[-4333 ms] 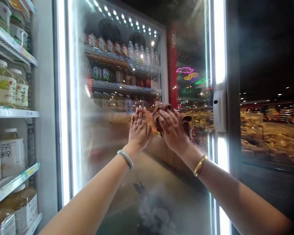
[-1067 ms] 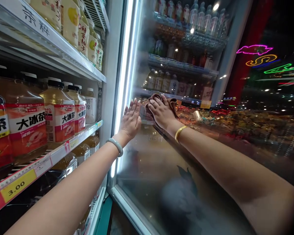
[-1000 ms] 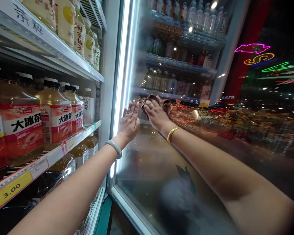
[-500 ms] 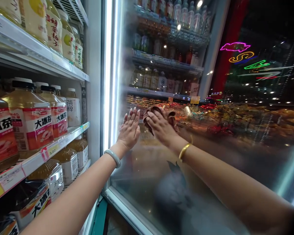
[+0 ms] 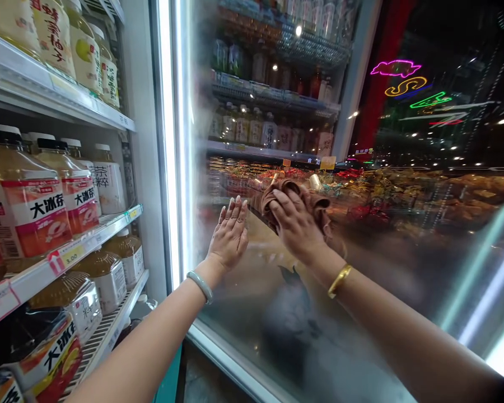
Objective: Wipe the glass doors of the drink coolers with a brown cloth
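A glass door [image 5: 252, 302], lit and reflective, fills the middle and right of the view. My left hand [image 5: 230, 234] lies against it with straight fingers, holding nothing; a pale bangle [image 5: 200, 287] is on that wrist. Further right, my right hand [image 5: 296, 224] presses a bunched brown cloth [image 5: 325, 210] to the glass, its fingers bent over the folds. Part of the cloth is hidden under the palm. On the right wrist sits a gold bracelet [image 5: 339, 281].
Refrigerator shelves [image 5: 59, 101] at left hold several drink bottles [image 5: 33, 196] and price tags. A bright light strip [image 5: 170, 168] runs down the frame beside the door. The metal bottom rail [image 5: 227, 355] slopes to the right. Shelves, goods and neon shapes show in the glass.
My right hand has slid the cloth right and slightly down across the glass. My left hand sits a little further right and lower in view, still flat. The view has shifted slightly.
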The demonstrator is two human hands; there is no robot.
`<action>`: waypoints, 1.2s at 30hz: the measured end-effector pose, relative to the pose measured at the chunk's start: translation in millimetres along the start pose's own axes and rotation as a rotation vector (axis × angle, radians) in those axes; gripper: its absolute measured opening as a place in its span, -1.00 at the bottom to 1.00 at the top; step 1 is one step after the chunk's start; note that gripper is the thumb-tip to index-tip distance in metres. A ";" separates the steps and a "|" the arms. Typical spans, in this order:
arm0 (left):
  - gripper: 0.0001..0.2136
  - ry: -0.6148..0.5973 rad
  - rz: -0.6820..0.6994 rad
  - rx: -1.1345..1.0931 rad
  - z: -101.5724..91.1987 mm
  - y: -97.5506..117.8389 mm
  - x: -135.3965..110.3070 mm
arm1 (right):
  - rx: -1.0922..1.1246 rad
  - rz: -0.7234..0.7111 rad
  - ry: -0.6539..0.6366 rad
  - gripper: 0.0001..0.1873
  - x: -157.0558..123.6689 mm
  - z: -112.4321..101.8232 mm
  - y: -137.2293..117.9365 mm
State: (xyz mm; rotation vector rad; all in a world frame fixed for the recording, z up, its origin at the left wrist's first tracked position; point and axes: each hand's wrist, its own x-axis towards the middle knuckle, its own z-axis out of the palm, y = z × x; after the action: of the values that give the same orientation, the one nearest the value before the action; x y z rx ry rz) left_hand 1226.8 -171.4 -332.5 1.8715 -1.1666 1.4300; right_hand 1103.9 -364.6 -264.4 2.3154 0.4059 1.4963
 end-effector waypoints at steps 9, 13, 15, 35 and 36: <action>-0.22 -0.101 0.054 -0.049 9.1 55.2 -21.2 | -0.098 -0.089 -0.096 -0.46 -130.2 -28.3 7.6; -0.22 -0.090 0.070 -0.099 13.4 73.6 -12.5 | -0.237 0.126 0.102 -0.55 -95.1 -59.5 31.4; -0.24 -0.066 0.088 -0.133 17.2 83.9 -5.1 | -0.244 0.168 0.121 -0.57 -70.4 -56.3 25.1; -0.31 0.045 0.104 -0.151 41.6 135.4 2.6 | -0.218 0.187 0.106 -0.54 -127.4 -57.2 1.4; -0.30 0.045 0.108 -0.156 42.1 136.6 1.9 | -0.198 0.172 0.073 -0.54 -142.1 -56.9 -1.4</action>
State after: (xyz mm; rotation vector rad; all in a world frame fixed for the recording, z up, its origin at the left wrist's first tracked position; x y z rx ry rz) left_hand 1131.1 -274.4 -358.0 1.6848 -1.3345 1.3879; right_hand 994.9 -415.3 -359.0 2.1912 0.0728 1.6251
